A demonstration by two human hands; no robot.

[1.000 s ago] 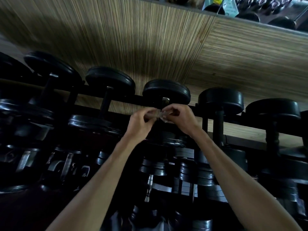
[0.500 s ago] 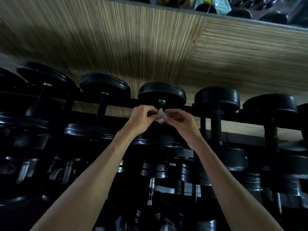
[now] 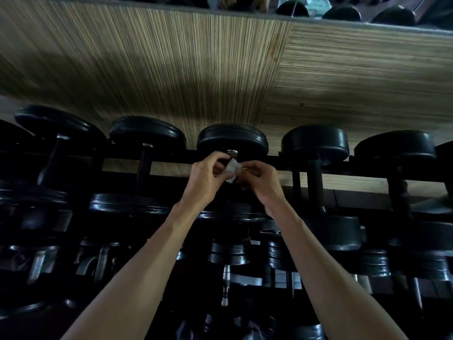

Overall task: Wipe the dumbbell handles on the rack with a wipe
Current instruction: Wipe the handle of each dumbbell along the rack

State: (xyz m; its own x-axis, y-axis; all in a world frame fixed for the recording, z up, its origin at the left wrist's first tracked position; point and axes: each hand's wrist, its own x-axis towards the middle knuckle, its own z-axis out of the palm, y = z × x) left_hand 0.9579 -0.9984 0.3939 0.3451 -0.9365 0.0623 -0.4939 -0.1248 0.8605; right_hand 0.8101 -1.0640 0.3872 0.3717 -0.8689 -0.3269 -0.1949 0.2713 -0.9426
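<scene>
Two bare forearms enter from the bottom edge and converge at mid-frame. Beneath them, nearest the viewer, the lower tiers of the rack (image 3: 348,168) hold dark, dimly lit dumbbells with steel collars catching some light; detail there is hard to read.

The left hand (image 3: 206,179) and right hand (image 3: 263,181) meet just beside each other in front of the top tier. Both have fingers curled, pinching a small crumpled white wipe (image 3: 232,168) between them, the left hand from the left side, the right hand from the right. The wipe sits just below the steel end of the middle dumbbell (image 3: 232,139), at its handle; whether the wipe touches the handle cannot be told, as the hands cover it.

The top tier carries a row of black round-headed dumbbells standing on a black horizontal rail, their far heads lined up side by side. Two stand to the left of the middle one and two to the right, with more cut off at both edges.

Behind the rack lies the floor (image 3: 196,69), covered in tan panels with fine streaked grain, one seam running down right of centre. A broad soft shadow falls across it. At the far top edge, further dark weights (image 3: 342,12) and some pale-labelled items are blurred.
</scene>
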